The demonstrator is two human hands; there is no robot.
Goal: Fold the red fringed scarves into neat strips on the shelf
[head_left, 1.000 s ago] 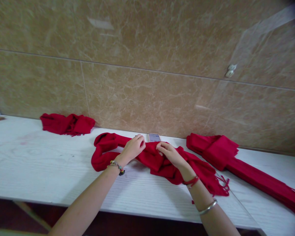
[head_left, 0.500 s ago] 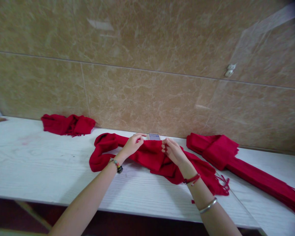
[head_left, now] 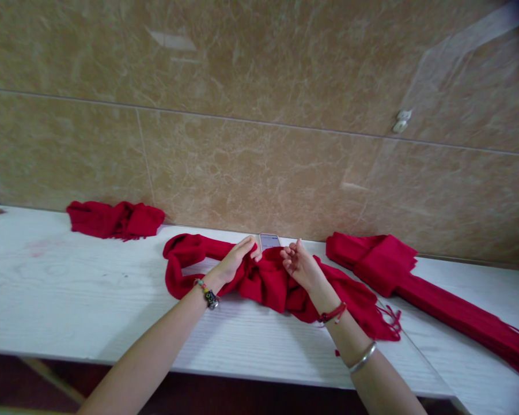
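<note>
A red fringed scarf [head_left: 270, 282] lies crumpled across the middle of the white tabletop, with a loop at its left end and tassels at its right. My left hand [head_left: 241, 256] is closed on its far edge, a bit of red cloth showing between thumb and fingers. Facing it, my right hand [head_left: 296, 262] rests against the cloth with fingers loosely curled and the thumb apart. Whether any cloth sits under its palm is hidden. Between the hands, just beyond the scarf, a phone [head_left: 269, 241] with a lit screen leans near the wall.
A bunched red scarf [head_left: 114, 220] lies at the left by the wall. More folded red scarves [head_left: 371, 259] stretch along the right side. The white table [head_left: 60, 288] meets a brown marble-tiled wall [head_left: 242, 167], which bears a small white fixture [head_left: 401, 121].
My left hand has turned inward and gathered the cloth, so the scarf's middle is more bunched. My right hand's thumb has lifted away from its fingers. More of the phone shows.
</note>
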